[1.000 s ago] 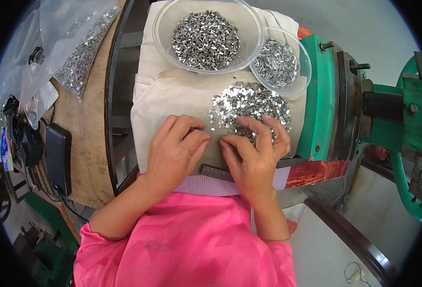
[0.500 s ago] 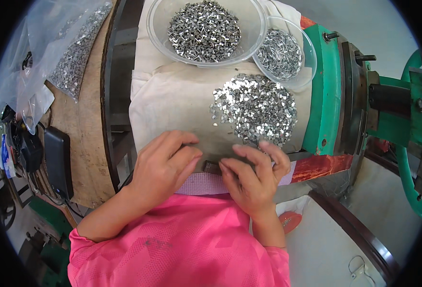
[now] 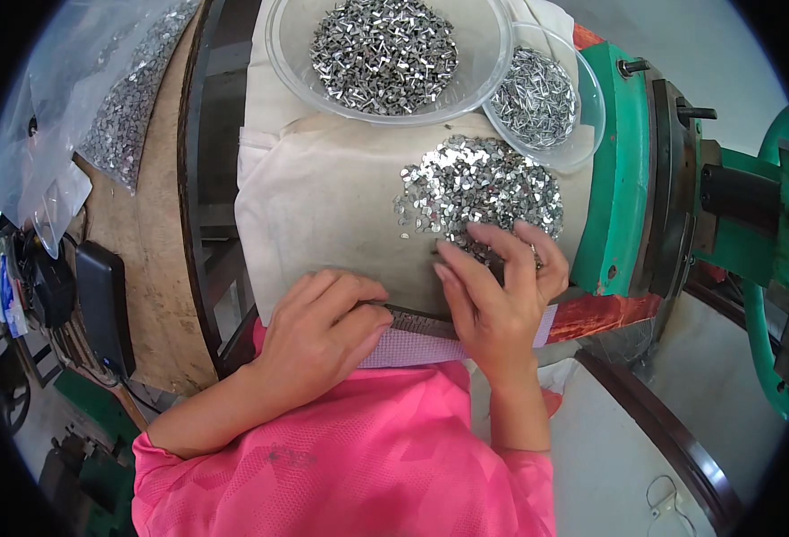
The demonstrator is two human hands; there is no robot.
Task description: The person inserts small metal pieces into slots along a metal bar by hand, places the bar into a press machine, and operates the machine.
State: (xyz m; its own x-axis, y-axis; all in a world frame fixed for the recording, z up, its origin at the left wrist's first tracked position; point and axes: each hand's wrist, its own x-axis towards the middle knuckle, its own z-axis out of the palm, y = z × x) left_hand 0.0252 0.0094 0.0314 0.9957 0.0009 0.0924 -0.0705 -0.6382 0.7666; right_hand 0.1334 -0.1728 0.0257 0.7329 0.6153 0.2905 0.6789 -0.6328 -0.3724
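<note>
My right hand (image 3: 506,300) reaches over the near edge of a loose pile of small, flat, shiny metal pieces (image 3: 479,179). Its fingers are bent and spread, the tips at the pieces; nothing held shows between them. Lower and to the left, my left hand (image 3: 327,327) has curled fingers, with thumb and forefinger drawn together. Whatever they may grip is hidden. Beside those fingertips a dark, narrow metal strip (image 3: 423,324) runs along the cloth's near edge, partly covered by my right hand.
Beyond the pile, a large clear tub (image 3: 278,63) contains small bent metal parts. A smaller clear tub (image 3: 591,134) holds thin pin-like ones. Cream cloth (image 3: 323,197) lies underneath. Green machinery (image 3: 611,179) borders the right; a wooden table (image 3: 157,268) with a plastic bag (image 3: 54,116) stands left.
My right hand has moved up and right from the strip to the pile, uncovering more of the strip. My left hand has shifted slightly down and right. The whole view has shifted a little.
</note>
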